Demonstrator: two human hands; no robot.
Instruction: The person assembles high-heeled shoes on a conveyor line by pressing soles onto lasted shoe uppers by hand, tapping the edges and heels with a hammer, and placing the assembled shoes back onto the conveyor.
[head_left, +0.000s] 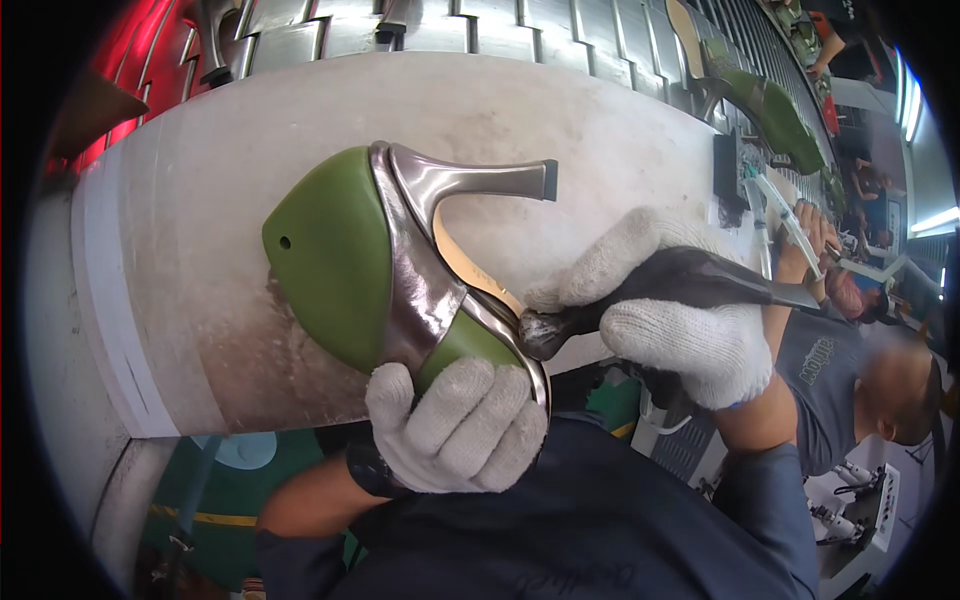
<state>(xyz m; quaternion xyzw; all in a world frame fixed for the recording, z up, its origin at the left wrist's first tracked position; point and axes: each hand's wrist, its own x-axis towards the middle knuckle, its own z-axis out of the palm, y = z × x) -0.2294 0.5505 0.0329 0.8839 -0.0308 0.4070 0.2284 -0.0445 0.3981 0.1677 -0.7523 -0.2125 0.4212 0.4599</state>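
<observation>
A pewter-coloured, shiny high-heeled shoe (425, 290) sits on a green shoe last (325, 255) with a small hole in it. Its heel points right over the worktable, and the tan underside shows below the heel. My left hand (460, 425), in a white knit glove, is closed around the front of the shoe, hiding most of the toe. My right hand (690, 340), gloved alike, grips a dark metal hammer (690, 272). Its worn round face is at the edge of the shoe's sole, touching or very near; the flat end points right. The handle is mostly hidden.
A pale, stained worktable (600, 120) lies beneath the shoe. Beyond it runs a metal slat conveyor (350, 38) carrying more heeled shoes, one on a green last (780, 115). At right, a co-worker (840, 370) in a grey shirt stands close, a hand near the conveyor.
</observation>
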